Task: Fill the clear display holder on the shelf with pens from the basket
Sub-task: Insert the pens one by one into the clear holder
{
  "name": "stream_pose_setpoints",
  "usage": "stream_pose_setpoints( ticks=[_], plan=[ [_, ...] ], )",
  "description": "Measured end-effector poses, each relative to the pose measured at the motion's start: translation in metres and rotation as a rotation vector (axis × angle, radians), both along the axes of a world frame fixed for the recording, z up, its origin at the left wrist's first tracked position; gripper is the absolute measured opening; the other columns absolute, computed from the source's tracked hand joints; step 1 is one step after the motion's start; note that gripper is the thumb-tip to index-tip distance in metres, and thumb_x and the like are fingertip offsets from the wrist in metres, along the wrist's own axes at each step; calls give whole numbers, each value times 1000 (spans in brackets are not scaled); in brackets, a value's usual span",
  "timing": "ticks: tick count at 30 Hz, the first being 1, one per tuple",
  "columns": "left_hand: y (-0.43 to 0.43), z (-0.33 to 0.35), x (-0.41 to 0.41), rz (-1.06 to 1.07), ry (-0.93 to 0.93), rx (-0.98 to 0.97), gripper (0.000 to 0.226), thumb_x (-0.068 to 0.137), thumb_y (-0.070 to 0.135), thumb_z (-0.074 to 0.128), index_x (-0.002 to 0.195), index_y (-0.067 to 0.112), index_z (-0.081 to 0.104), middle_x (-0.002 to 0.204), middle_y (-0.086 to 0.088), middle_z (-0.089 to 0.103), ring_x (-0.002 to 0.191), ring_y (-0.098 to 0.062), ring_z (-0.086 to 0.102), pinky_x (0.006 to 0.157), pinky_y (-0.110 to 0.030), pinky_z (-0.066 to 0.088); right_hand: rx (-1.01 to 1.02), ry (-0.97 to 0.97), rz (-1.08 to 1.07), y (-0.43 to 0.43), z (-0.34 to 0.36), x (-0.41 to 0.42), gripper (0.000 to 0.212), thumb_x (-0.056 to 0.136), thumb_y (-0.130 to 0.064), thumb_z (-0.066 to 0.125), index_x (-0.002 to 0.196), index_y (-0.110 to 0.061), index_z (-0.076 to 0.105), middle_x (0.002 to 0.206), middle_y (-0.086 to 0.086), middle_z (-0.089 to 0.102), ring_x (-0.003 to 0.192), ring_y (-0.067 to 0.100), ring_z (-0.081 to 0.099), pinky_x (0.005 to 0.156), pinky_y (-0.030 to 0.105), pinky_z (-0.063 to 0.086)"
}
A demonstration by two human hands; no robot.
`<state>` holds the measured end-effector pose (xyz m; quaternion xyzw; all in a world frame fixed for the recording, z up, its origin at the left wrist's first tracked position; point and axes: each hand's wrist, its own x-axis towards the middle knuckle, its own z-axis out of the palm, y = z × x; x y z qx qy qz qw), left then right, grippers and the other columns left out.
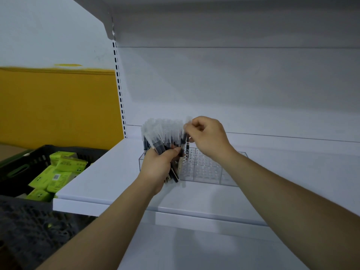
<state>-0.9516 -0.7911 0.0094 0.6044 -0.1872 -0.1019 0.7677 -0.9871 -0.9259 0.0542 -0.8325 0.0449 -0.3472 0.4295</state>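
Observation:
My left hand (158,167) grips a thick bundle of pens (161,135) with clear caps and dark barrels, held upright over the left end of the clear display holder (206,168). The holder stands on the white shelf (109,172) and its grid of round holes shows to the right of the bundle. My right hand (206,136) pinches the cap end of a single pen (187,133) at the bundle's right edge, above the holder. The holder's left part is hidden behind my left hand and the pens.
A dark plastic basket (29,158) with several green packets (58,172) sits at the lower left, below the shelf edge. A grey mesh basket (29,230) lies nearer me. An upper shelf hangs overhead; the white back panel stands close behind the holder.

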Motion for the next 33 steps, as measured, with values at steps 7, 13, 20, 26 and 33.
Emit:
stream_pose_setpoints(
  ticks=[7,13,20,26,33],
  plan=[
    [11,-9,8,88,69,64,14,94,3,52,82,9,57,65,-6,55,59,-19,53,65,-36,47,138,-139,-123,-21,7,6,16,98,-27,51,84,-21,55,79,-6,64,65,12,69,63,30,54],
    [10,-11,9,55,89,108,12,93,4,51,83,8,56,60,-6,51,62,-21,47,73,-41,40,107,-71,-111,-23,-7,22,7,98,-24,51,99,-20,56,79,-4,63,79,22,68,79,47,56],
    [12,-10,9,41,106,75,16,89,-4,46,79,7,53,67,-11,52,60,-22,45,69,-40,39,-3,34,-109,-20,-20,35,8,98,-25,51,100,-19,56,87,0,62,83,28,66,77,47,56],
    [14,-10,8,-47,63,66,20,96,-1,47,86,8,62,76,-9,63,63,-18,58,62,-34,46,-52,110,-131,-18,-21,40,14,98,-24,50,104,-12,56,94,7,65,82,29,67,75,46,55],
    [14,-10,9,-62,18,52,13,95,1,52,91,5,63,75,-7,64,61,-14,63,57,-27,53,-92,229,-152,-22,-30,42,15,98,-29,51,101,-15,57,87,8,67,80,28,66,68,36,50]
  ],
)
